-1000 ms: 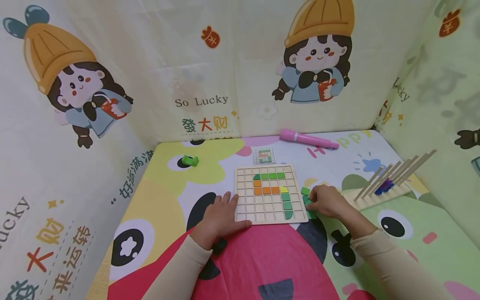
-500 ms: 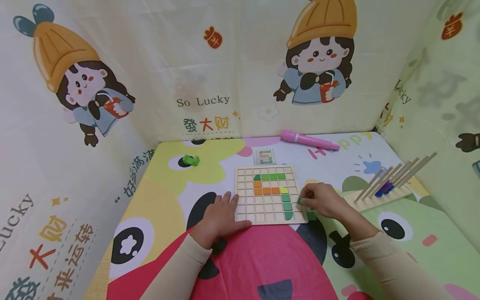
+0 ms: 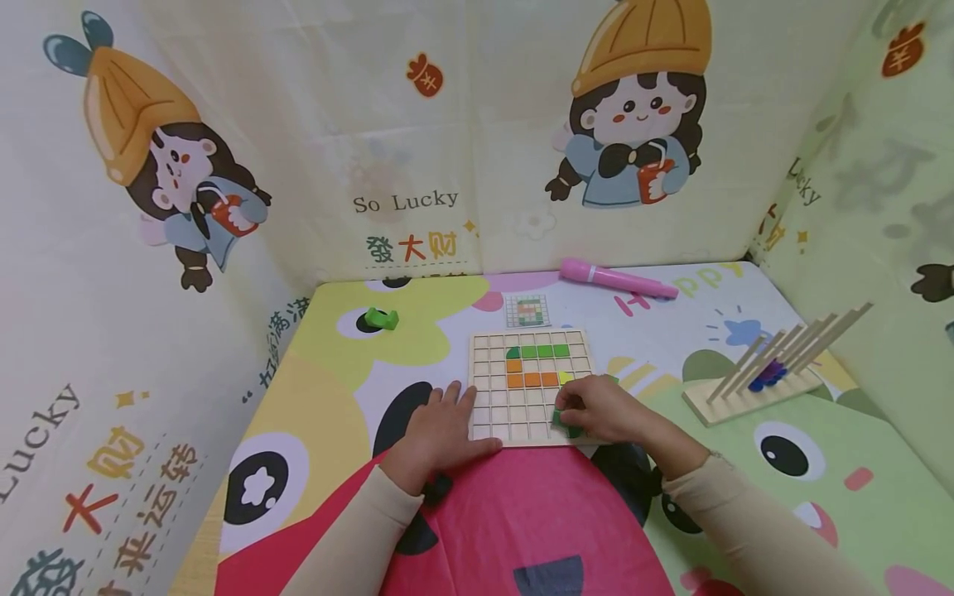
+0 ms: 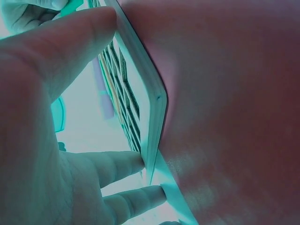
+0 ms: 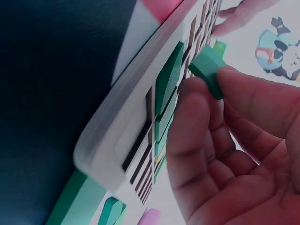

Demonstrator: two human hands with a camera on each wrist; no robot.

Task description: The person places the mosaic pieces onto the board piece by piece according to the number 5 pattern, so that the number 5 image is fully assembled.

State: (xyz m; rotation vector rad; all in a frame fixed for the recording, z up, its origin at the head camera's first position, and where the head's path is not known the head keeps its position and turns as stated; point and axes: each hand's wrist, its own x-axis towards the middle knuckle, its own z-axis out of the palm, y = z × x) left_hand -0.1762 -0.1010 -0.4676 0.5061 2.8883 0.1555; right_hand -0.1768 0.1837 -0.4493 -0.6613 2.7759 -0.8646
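A gridded wooden board [image 3: 488, 418] lies flat, with green, orange and yellow blocks set in several of its cells. My left hand [image 3: 438, 432] rests at its near left corner, fingers spread; the left wrist view has the thumb [image 4: 79, 42] against the board's edge. Over the board's lower right part, my right hand [image 3: 607, 408] pinches a dark green block [image 5: 207, 68] between thumb and finger, held tilted above the cells in the right wrist view. Part of the board's right side is hidden behind that hand. Loose green blocks [image 5: 77, 199] lie beside the board.
A small printed grid card [image 3: 527, 310] lies behind the board. Farther back is a pink marker-shaped stick [image 3: 619, 278]. On the right stands a wooden rack with slanted rods [image 3: 753, 393] and blue-purple pieces. A bright green piece [image 3: 382, 318] sits at the back left.
My right hand has picked up a dark green block from beside the board and carried it left over the board's lower right cells. The left hand has stayed in place.
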